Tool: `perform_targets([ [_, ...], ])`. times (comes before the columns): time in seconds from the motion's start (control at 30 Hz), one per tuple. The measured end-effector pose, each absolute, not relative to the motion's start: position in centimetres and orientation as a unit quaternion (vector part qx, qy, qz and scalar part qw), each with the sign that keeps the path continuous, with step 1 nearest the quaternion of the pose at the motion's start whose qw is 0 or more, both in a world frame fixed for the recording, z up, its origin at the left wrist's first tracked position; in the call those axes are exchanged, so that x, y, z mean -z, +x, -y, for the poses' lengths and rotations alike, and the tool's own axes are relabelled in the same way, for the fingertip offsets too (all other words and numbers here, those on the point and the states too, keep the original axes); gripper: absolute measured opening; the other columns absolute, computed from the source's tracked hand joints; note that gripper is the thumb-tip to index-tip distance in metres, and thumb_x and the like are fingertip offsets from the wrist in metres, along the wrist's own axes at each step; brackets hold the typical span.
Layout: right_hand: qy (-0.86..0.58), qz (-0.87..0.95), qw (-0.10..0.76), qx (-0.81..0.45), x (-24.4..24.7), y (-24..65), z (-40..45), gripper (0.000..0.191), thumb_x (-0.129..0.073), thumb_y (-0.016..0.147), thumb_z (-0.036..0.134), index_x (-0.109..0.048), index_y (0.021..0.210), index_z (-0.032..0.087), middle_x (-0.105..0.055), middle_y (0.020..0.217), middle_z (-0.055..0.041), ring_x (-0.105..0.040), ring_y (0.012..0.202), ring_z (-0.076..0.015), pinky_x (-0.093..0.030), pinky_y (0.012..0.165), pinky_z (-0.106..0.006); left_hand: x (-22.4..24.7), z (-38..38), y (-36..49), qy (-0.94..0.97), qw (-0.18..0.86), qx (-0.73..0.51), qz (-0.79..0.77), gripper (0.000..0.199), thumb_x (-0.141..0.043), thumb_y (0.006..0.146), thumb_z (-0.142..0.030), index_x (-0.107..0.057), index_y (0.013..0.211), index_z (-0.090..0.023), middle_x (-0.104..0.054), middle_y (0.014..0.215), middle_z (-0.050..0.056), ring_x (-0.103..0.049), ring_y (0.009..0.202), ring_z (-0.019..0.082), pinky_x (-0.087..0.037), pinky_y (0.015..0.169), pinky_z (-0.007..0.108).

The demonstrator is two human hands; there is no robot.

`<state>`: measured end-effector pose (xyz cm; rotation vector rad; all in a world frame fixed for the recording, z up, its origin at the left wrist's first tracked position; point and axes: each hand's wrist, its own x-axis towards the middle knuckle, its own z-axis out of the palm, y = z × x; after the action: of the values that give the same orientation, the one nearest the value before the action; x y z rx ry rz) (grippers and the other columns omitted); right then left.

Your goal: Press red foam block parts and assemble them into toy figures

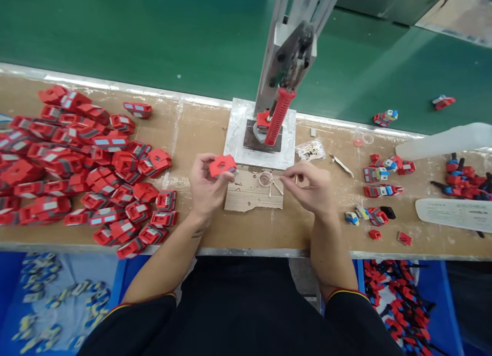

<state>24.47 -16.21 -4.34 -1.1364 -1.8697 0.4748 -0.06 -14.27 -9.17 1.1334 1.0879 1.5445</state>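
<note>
My left hand (207, 184) grips a red plastic toy car body (223, 165), an opening in its face turned up. Between thumb and fingertips, my right hand (310, 185) pinches a thin cotton swab (277, 178). The swab's far end reaches a small round dish (265, 179), though whether it touches the contents is too small to tell. Under the dish lies a torn, spotted piece of cardboard (242, 199). Another swab (270, 190) rests against the dish's edge. Just beyond my hands stands a hand press with a red lever grip (280, 117), mounted on a metal plate (238, 135).
Red car bodies (111, 192) are heaped on the left. A bag of cotton swabs (310, 150) and a white-handled tool (342, 166) lie right of the press. Farther right are several toy vehicles (378, 191) and white plastic pieces (449, 140). Blue bins (442, 304) flank me below the table.
</note>
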Motion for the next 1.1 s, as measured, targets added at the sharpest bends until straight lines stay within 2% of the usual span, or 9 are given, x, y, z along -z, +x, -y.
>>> perform_targets([
  [0.1, -0.421, 0.685, 0.563, -0.192, 2.2, 24.3, 16.6, 0.012, -0.078, 0.091, 0.017, -0.072, 0.09, 0.026, -0.075, 0.077, 0.0026, -0.068, 0.068, -0.0144, -0.051, 0.061, -0.03, 9.2, 15.2, 0.1, 0.571, 0.392, -0.586, -0.421, 0.061, -0.099, 0.068, -0.058, -0.066, 0.105, -0.021, -0.074, 0.087, 0.0, -0.074, 0.07, 0.014, -0.062, 0.063, 0.024],
  [0.2, -0.368, 0.648, 0.631, -0.216, 1.4, 22.6, 17.0, 0.011, -0.081, 0.091, 0.023, -0.071, 0.091, 0.027, -0.075, 0.075, 0.0027, -0.07, 0.068, -0.0146, -0.054, 0.063, -0.031, 9.1, 15.8, 0.5, 0.642, 0.353, -0.568, -0.373, 0.05, -0.096, 0.077, -0.049, -0.068, 0.107, -0.021, -0.077, 0.091, 0.001, -0.075, 0.076, 0.015, -0.063, 0.067, 0.025],
  [0.3, -0.369, 0.63, 0.639, -0.242, 2.1, 20.8, 17.3, 0.012, -0.08, 0.093, 0.027, -0.069, 0.09, 0.026, -0.076, 0.075, 0.0026, -0.071, 0.067, -0.014, -0.054, 0.06, -0.03, 8.6, 16.1, 0.7, 0.676, 0.345, -0.553, -0.343, 0.038, -0.095, 0.08, -0.04, -0.07, 0.101, -0.022, -0.078, 0.091, 0.002, -0.073, 0.076, 0.014, -0.06, 0.069, 0.025],
  [0.4, -0.388, 0.623, 0.626, -0.263, 3.2, 20.1, 17.6, 0.015, -0.079, 0.095, 0.031, -0.068, 0.086, 0.026, -0.075, 0.074, 0.002, -0.071, 0.065, -0.0141, -0.052, 0.056, -0.029, 7.8, 16.4, 0.7, 0.667, 0.376, -0.523, -0.373, 0.033, -0.095, 0.076, -0.039, -0.072, 0.094, -0.023, -0.079, 0.089, 0.003, -0.072, 0.075, 0.016, -0.06, 0.074, 0.03],
  [0.57, -0.404, 0.615, 0.619, -0.275, 4.1, 20.3, 17.8, 0.018, -0.08, 0.093, 0.033, -0.067, 0.083, 0.027, -0.074, 0.071, 0.0014, -0.069, 0.063, -0.0151, -0.053, 0.054, -0.031, 7.2, 16.4, 0.7, 0.624, 0.427, -0.503, -0.42, 0.038, -0.098, 0.067, -0.044, -0.074, 0.087, -0.024, -0.078, 0.085, 0.003, -0.07, 0.073, 0.019, -0.059, 0.072, 0.033],
  [0.77, -0.411, 0.587, 0.635, -0.289, 4.4, 20.4, 17.9, 0.021, -0.082, 0.092, 0.037, -0.066, 0.083, 0.027, -0.073, 0.072, 0.0017, -0.069, 0.064, -0.0148, -0.054, 0.057, -0.031, 7.6, 16.7, 1.2, 0.583, 0.46, -0.516, -0.427, 0.047, -0.102, 0.062, -0.039, -0.071, 0.093, -0.022, -0.075, 0.085, 0.002, -0.071, 0.075, 0.017, -0.06, 0.069, 0.029],
  [0.87, -0.399, 0.541, 0.676, -0.301, 4.6, 20.6, 17.8, 0.023, -0.085, 0.09, 0.036, -0.065, 0.084, 0.027, -0.071, 0.073, 0.0026, -0.068, 0.066, -0.0143, -0.054, 0.059, -0.03, 7.5, 16.8, 1.3, 0.504, 0.526, -0.531, -0.432, 0.049, -0.1, 0.066, -0.039, -0.065, 0.096, -0.022, -0.071, 0.091, 0.0, -0.07, 0.069, 0.014, -0.058, 0.057, 0.024],
  [1.0, -0.402, 0.514, 0.694, -0.306, 4.7, 20.8, 17.8, 0.031, -0.086, 0.088, 0.044, -0.06, 0.081, 0.027, -0.067, 0.071, 0.0031, -0.064, 0.062, -0.0143, -0.049, 0.051, -0.028, 7.0, 16.4, 1.0, 0.38, 0.679, -0.486, -0.398, 0.049, -0.09, 0.077, -0.05, -0.051, 0.085, -0.021, -0.068, 0.098, -0.001, -0.066, 0.049, 0.009, -0.046, 0.035, 0.019],
  [1.1, -0.41, 0.539, 0.667, -0.309, 4.6, 20.4, 18.1, 0.032, -0.084, 0.089, 0.046, -0.06, 0.081, 0.028, -0.066, 0.069, 0.0025, -0.064, 0.062, -0.0156, -0.051, 0.054, -0.031, 6.3, 16.1, 0.7, 0.305, 0.76, -0.429, -0.38, 0.051, -0.085, 0.079, -0.054, -0.046, 0.079, -0.021, -0.071, 0.089, -0.001, -0.061, 0.04, 0.009, -0.039, 0.028, 0.018],
])
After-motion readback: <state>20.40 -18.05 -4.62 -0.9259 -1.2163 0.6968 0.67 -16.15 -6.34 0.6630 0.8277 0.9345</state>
